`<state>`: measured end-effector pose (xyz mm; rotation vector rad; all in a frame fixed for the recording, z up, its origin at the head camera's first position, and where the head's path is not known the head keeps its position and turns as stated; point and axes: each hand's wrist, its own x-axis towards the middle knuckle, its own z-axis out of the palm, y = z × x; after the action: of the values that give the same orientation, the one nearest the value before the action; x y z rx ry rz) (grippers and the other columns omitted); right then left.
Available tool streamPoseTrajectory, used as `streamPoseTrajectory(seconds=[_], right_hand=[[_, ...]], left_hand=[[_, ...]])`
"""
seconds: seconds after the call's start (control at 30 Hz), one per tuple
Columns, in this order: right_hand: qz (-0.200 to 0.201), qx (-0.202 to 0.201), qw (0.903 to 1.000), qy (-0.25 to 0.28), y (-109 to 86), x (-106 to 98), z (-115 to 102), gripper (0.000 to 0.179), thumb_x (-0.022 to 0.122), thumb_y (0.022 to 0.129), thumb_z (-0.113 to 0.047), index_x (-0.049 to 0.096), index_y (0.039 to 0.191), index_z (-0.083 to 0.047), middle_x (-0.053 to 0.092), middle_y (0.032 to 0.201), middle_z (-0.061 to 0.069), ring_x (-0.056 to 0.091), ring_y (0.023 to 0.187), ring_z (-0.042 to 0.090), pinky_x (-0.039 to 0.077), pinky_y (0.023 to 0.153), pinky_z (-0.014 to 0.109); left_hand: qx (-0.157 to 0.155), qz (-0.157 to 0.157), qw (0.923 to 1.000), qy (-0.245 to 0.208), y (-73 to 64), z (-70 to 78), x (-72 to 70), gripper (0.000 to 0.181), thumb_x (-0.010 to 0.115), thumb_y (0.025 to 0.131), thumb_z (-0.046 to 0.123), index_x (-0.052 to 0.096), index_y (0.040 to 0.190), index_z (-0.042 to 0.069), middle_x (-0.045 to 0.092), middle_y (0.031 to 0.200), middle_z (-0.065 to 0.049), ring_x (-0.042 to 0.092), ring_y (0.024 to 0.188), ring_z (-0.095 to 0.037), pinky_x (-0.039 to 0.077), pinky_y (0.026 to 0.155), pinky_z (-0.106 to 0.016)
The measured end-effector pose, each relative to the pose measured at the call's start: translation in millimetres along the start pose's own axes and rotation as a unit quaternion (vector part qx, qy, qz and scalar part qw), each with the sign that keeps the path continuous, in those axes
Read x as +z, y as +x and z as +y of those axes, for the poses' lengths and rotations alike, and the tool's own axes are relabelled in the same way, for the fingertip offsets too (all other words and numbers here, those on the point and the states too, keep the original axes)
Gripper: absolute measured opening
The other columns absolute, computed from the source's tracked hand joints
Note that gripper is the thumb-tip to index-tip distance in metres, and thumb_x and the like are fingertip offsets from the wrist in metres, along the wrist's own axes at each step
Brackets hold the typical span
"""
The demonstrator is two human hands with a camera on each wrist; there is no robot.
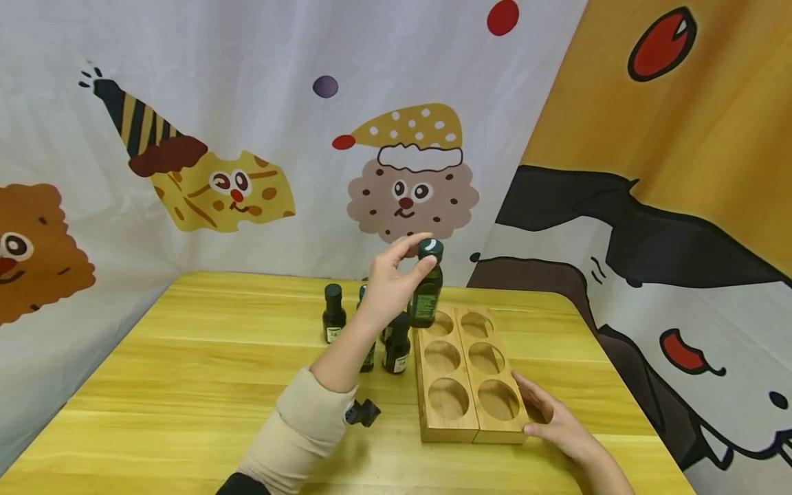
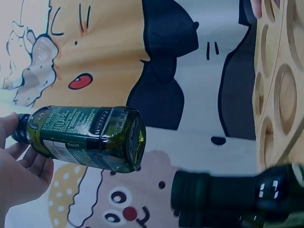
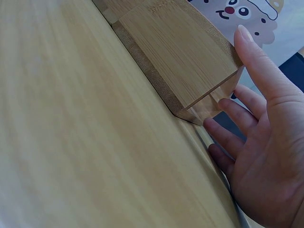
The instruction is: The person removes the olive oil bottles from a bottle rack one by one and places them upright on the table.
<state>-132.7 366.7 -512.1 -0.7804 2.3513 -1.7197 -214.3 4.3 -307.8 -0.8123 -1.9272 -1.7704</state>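
Observation:
By its dark cap, my left hand (image 1: 390, 285) holds a green glass bottle (image 1: 425, 295) with its base down, beside and over the far left corner of the wooden rack (image 1: 448, 435). In the left wrist view the bottle (image 2: 90, 135) shows a green printed label, with thumb and fingers at the cap. The rack is two blocks side by side, with round holes in two rows. My right hand (image 1: 559, 426) touches its near right corner. In the right wrist view the thumb lies at the block's (image 3: 180, 52) edge, fingers extended along its side.
Several dark bottles stand left of the rack, among them one at the far left (image 1: 334, 316) and one close to the rack (image 1: 397, 350). The left forearm partly hides others. A printed cartoon curtain (image 1: 247, 69) hangs behind the wooden table (image 1: 185, 371).

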Motion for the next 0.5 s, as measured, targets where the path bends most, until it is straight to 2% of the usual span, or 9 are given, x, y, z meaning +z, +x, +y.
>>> streamPoseTrajectory(seconds=[0.3, 0.5], right_hand=[[0.001, 0.003, 1.0, -0.002, -0.3, 1, 0, 0.075, 0.068, 0.089, -0.008, 0.026, 0.151, -0.005, 0.039, 0.148, 0.002, 0.042, 0.128, 0.01, 0.033, 0.099, 0.019], [-0.003, -0.005, 1.0, -0.005, 0.3, 0, 1, 0.075, 0.067, 0.09, -0.008, 0.025, 0.151, -0.004, 0.038, 0.149, 0.004, 0.041, 0.128, 0.009, 0.033, 0.099, 0.018]], left_hand=[[0.016, 0.005, 0.9999, 0.002, -6.1, 1.6, -32.6, 0.035, 0.065, 0.092, 0.007, 0.061, 0.126, 0.001, 0.062, 0.115, -0.012, 0.054, 0.104, -0.022, 0.044, 0.091, -0.042], [0.04, 0.011, 0.9992, 0.0, -8.7, 1.9, -54.0, 0.033, 0.064, 0.091, 0.001, 0.06, 0.124, -0.003, 0.063, 0.114, -0.015, 0.057, 0.101, -0.022, 0.045, 0.09, -0.041]])
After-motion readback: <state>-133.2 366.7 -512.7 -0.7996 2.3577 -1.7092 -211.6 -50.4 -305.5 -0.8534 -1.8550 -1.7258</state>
